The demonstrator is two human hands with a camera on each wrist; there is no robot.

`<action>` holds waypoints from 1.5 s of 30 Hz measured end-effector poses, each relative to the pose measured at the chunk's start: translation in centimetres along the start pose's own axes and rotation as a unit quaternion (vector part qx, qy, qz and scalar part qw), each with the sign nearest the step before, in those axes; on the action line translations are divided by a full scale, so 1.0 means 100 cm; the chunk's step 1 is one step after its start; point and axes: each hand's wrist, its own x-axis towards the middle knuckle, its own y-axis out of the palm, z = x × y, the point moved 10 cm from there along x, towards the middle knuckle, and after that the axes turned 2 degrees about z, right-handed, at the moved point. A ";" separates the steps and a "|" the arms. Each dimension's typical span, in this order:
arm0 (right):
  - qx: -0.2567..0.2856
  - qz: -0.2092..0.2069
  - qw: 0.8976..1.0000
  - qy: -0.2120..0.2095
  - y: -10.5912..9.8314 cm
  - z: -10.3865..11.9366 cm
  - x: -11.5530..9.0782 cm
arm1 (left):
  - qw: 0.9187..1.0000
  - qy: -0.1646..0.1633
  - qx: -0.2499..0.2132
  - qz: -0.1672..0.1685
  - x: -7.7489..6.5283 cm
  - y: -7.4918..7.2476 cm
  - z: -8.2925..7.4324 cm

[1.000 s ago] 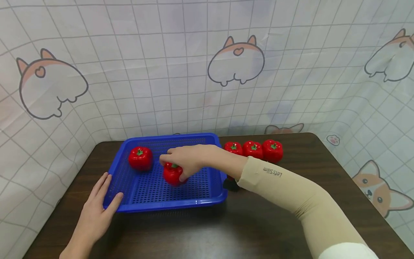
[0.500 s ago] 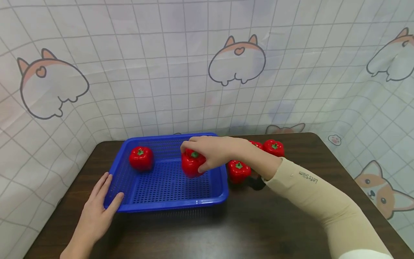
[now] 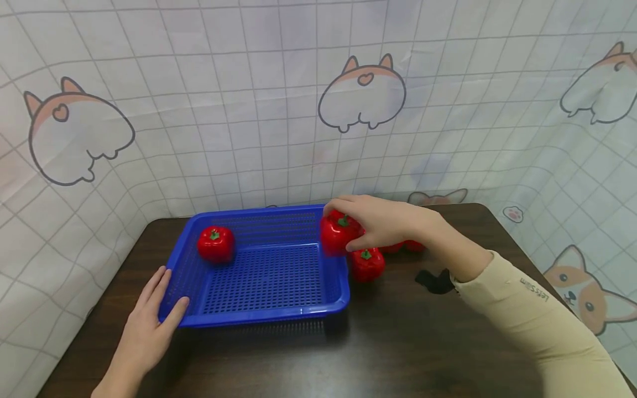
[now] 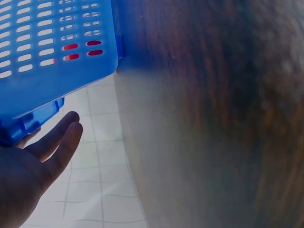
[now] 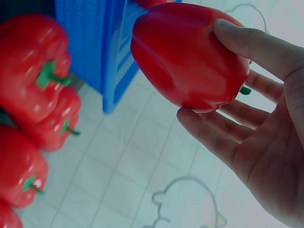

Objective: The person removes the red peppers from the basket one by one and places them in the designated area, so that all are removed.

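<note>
My right hand [image 3: 385, 221] grips a red bell pepper [image 3: 333, 235] between thumb and fingers, above the right rim of the blue basket [image 3: 239, 319]. In the right wrist view, the thumb lies across the held pepper [image 5: 190, 57] with the fingers on its other side. On the basket's left front rim rests my left hand [image 3: 139, 334], its fingers spread. The left wrist view shows two of that hand's fingers [image 4: 59, 142] stretched out beside the basket. One bell pepper [image 3: 216, 244] sits inside the basket, at the left.
Several more bell peppers stand on the dark wooden table [image 3: 398, 342] right of the basket. The nearest pepper [image 3: 367, 265] is close to its side; those behind are partly hidden by my right hand. A black wrist device [image 3: 434, 282] hangs under my right forearm. A patterned curtain [image 3: 278, 138] backs the table.
My right hand has lifted the bell pepper from the basket and carried it rightward to above the right rim. My left hand and the basket stay in place.
</note>
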 end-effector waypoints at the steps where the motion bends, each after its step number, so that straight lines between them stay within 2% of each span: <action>1: 0.000 -0.006 1.000 0.003 -0.001 -0.004 -0.004 | 1.000 0.000 0.001 0.000 0.000 0.000 0.000; 11: 0.026 -0.071 0.996 0.037 -0.010 -0.036 -0.056 | 1.000 0.006 -0.007 0.003 0.003 0.001 -0.003; 22: 0.013 -0.096 0.993 0.069 -0.008 -0.057 -0.095 | 1.000 -0.001 0.005 0.006 0.003 0.000 -0.001; 31: 0.020 -0.089 0.992 0.084 0.012 -0.077 -0.108 | 1.000 -0.001 0.007 0.004 0.002 -0.001 0.000; 40: 0.034 -0.057 0.993 0.102 0.047 -0.094 -0.104 | 1.000 -0.004 0.004 0.005 0.000 -0.001 0.000; 45: 0.041 -0.055 0.992 0.108 0.061 -0.102 -0.104 | 1.000 -0.003 0.002 0.007 0.000 0.000 0.000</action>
